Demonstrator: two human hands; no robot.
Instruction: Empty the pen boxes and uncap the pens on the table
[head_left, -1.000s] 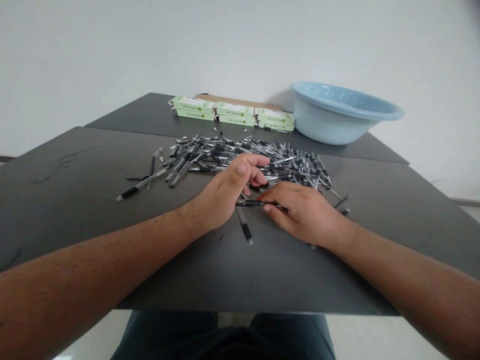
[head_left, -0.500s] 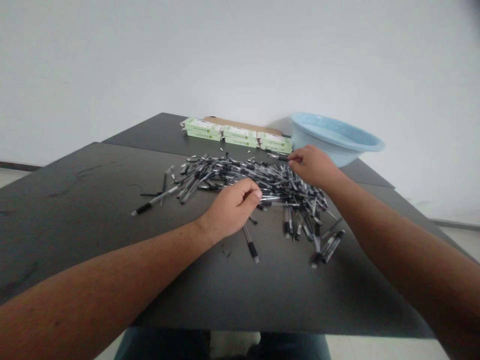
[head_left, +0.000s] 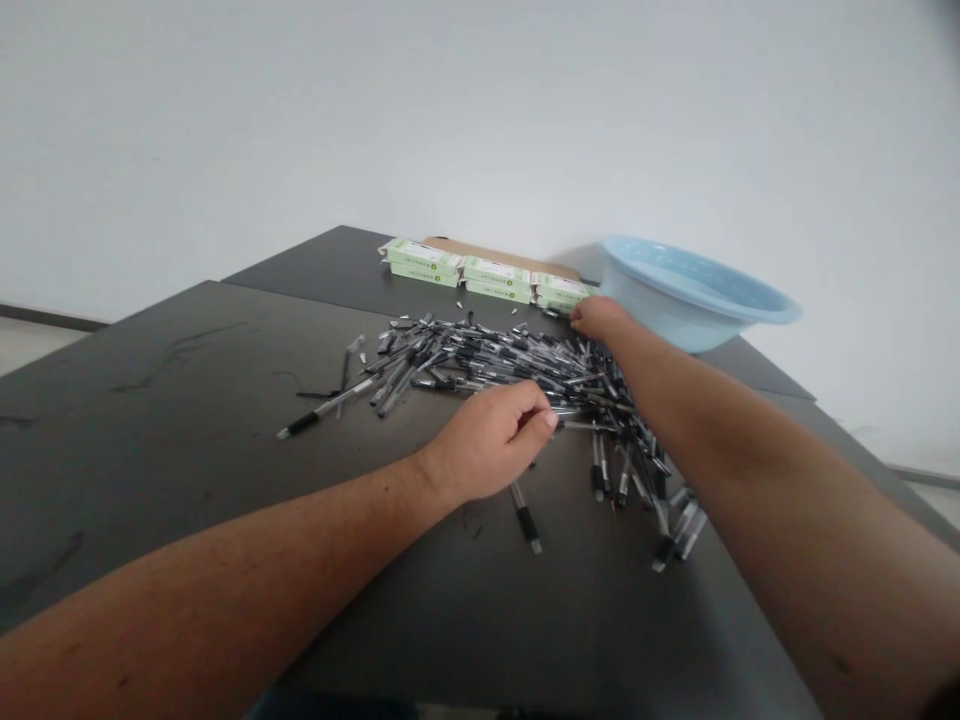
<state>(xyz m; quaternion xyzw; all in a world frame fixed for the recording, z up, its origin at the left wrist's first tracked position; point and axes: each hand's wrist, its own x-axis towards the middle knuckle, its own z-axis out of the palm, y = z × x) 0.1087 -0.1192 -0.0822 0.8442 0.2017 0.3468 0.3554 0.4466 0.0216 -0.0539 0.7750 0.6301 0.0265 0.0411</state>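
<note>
A heap of black-and-clear pens (head_left: 510,350) spreads over the dark table. My left hand (head_left: 495,440) rests at the near edge of the heap, thumb and fingers curled together; whatever they may hold is hidden. At the far right of the heap, my right hand (head_left: 598,318) is closed, fingertips at the end of a pen (head_left: 553,313) just in front of the green boxes. A single pen (head_left: 527,520) lies on the table below my left hand, and another long pen (head_left: 322,412) points out to the left of the heap.
Stacked light green boxes (head_left: 424,262) stand in a row at the back, before a brown board (head_left: 502,256). A light blue basin (head_left: 675,300) sits behind my right forearm. Small white bits (head_left: 460,304) lie between heap and boxes. A white wall rises behind.
The view has swung slightly left, so everything sits further right. My right hand has moved in toward the boxes with the pen at its fingertips. My left hand remains curled by the heap.
</note>
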